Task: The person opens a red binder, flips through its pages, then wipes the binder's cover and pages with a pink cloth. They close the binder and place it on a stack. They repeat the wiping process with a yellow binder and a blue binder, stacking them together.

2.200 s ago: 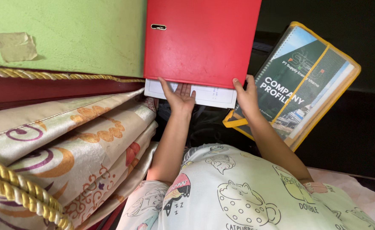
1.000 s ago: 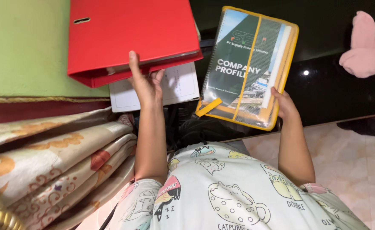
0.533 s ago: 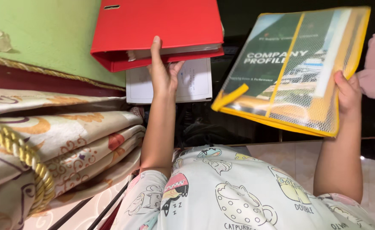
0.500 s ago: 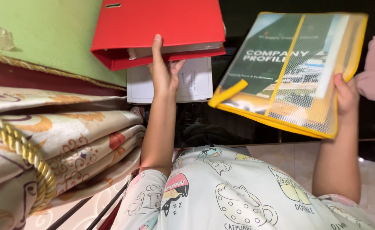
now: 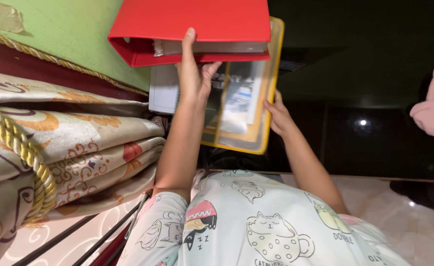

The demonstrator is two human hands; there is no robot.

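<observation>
My left hand (image 5: 194, 74) grips the lower edge of a red ring binder (image 5: 197, 24) and lifts it at the top of the head view. Under the binder lies a yellow-edged clear folder (image 5: 246, 116) with a printed booklet inside. My right hand (image 5: 278, 116) holds that folder by its right side, and its upper part is hidden beneath the binder. A white sheet stack (image 5: 163, 91) sits under the binder to the left of my left hand.
Folded patterned curtains (image 5: 79, 138) with a gold rope (image 5: 29, 157) fill the left side below a green wall (image 5: 69, 44). A pink soft object (image 5: 433, 103) is at the right edge. Behind the folder is a dark surface (image 5: 364, 74); pale floor tiles (image 5: 414, 216) lie lower right.
The yellow folder has moved left from beside the binder to beneath it, carried by my right hand. My left hand keeps the red binder raised.
</observation>
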